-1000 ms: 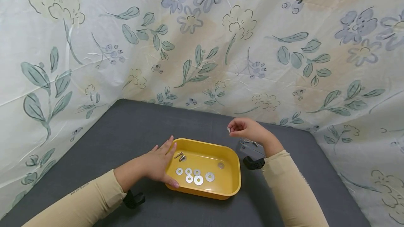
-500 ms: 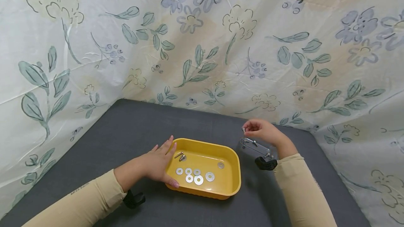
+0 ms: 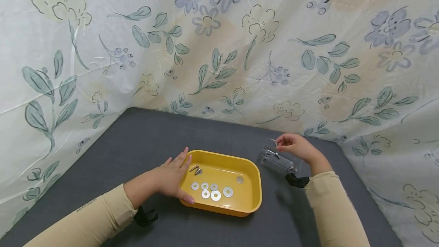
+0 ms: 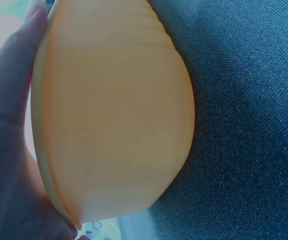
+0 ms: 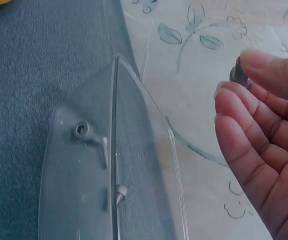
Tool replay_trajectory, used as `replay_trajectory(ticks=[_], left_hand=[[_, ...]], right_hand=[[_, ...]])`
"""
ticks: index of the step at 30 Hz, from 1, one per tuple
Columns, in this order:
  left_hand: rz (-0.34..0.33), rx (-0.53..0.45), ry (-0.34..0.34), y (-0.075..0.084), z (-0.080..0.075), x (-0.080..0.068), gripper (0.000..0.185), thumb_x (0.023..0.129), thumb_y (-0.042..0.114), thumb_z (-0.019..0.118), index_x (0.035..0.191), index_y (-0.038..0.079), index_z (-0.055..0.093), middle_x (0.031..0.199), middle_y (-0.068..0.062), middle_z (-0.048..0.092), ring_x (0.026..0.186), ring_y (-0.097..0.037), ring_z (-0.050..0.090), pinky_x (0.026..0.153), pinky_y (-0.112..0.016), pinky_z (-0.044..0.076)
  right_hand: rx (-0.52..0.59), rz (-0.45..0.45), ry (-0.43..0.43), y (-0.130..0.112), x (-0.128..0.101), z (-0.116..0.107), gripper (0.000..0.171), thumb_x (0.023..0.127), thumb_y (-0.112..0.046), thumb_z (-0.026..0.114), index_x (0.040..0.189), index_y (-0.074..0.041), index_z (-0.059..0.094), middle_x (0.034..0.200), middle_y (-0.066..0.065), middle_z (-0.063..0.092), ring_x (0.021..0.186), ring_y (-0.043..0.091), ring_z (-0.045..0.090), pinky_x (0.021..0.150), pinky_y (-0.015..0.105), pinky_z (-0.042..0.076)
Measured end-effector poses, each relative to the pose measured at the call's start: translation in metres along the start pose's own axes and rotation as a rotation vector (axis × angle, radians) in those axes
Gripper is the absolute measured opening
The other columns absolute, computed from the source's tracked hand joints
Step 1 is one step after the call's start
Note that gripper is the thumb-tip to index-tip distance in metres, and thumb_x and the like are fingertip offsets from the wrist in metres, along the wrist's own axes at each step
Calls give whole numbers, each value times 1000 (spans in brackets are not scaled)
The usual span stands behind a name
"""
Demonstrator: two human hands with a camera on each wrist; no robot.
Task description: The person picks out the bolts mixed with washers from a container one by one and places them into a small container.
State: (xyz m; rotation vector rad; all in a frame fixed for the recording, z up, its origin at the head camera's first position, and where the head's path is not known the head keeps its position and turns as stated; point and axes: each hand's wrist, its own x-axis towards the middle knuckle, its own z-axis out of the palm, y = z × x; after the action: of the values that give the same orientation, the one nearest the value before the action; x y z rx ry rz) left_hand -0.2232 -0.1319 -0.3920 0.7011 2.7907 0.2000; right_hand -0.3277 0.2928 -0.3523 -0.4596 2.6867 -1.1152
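A yellow tray (image 3: 252,174) sits on the dark grey table and holds several flat washers (image 3: 210,191), two small bolts (image 3: 195,169) and one more washer. My left hand (image 3: 171,176) rests flat against the tray's left rim (image 4: 41,150), fingers straight. My right hand (image 3: 293,146) hovers over a clear plastic plate (image 3: 279,159) to the right of the tray and pinches a small metal bolt (image 5: 239,76) between thumb and fingers. The clear plate (image 5: 114,165) has two bolts (image 5: 91,137) fitted in it.
The grey cloth-covered table (image 3: 144,136) is walled in at the back and both sides by a flower-printed sheet (image 3: 219,48). Black wrist-camera mounts show under both sleeves (image 3: 298,181).
My right hand has carried the small bolt from above the tray's far right corner rightward and down to the clear plate. The left hand and the tray have stayed put.
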Motion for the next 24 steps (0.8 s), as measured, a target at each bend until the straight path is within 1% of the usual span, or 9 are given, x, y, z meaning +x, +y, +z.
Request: replay_trajectory(ticks=[4, 10, 17, 24], left_hand=[[5, 8, -1, 0, 0, 0, 135, 50, 89, 48, 147, 5, 5, 151, -12, -15, 139, -26, 1, 109, -51, 12], [7, 15, 1, -1, 1, 0, 135, 50, 89, 47, 147, 5, 5, 151, -13, -15, 139, -26, 1, 108, -51, 12], [7, 13, 2, 0, 0, 0, 135, 50, 89, 47, 147, 5, 5, 151, -12, -15, 140, -26, 1, 108, -51, 12], [6, 11, 1, 1, -1, -2, 135, 50, 89, 48, 147, 5, 5, 151, -13, -15, 139, -26, 1, 108, -51, 13]], right_hand=[[-12, 16, 18, 4, -1, -2, 28, 87, -16, 64, 105, 5, 57, 89, 9, 60, 85, 27, 58, 72, 32, 52], [1, 60, 15, 9, -2, -5, 24, 87, -15, 63, 103, 2, 58, 90, 11, 60, 83, 21, 59, 74, 34, 52], [14, 61, 4, 11, -6, -8, 29, 88, -14, 62, 106, 8, 55, 92, 12, 61, 83, 18, 61, 75, 37, 51], [32, 79, 2, 14, -8, -9, 29, 89, -13, 61, 108, 8, 55, 93, 13, 61, 83, 17, 61, 78, 39, 50]])
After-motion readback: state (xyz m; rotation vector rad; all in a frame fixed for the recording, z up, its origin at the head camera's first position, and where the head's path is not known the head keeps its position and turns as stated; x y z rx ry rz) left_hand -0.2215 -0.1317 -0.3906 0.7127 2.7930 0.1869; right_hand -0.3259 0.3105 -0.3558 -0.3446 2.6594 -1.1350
